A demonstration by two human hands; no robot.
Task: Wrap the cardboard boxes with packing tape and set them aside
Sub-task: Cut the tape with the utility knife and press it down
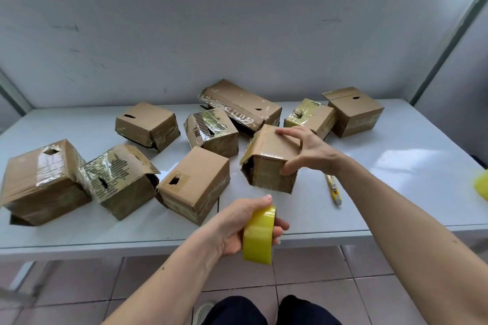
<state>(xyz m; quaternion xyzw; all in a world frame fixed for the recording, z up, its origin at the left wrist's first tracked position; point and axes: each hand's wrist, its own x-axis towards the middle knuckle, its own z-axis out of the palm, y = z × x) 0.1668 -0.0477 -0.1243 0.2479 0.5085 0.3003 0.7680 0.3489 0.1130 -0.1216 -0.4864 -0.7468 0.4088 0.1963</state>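
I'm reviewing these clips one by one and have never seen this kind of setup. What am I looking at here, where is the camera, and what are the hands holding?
There is no machine here: a person works with bare hands, and the single picture comes from a wide-angle camera on their head, looking forward and down. The left hand holds a roll of yellow packing tape above the table's near edge. The right hand has its grip on a small cardboard box, tilted, with one end open. On the white table lie other cardboard boxes, most showing shiny tape. A yellow utility knife lies beside the right forearm. Another yellow thing is cut off at the right edge.
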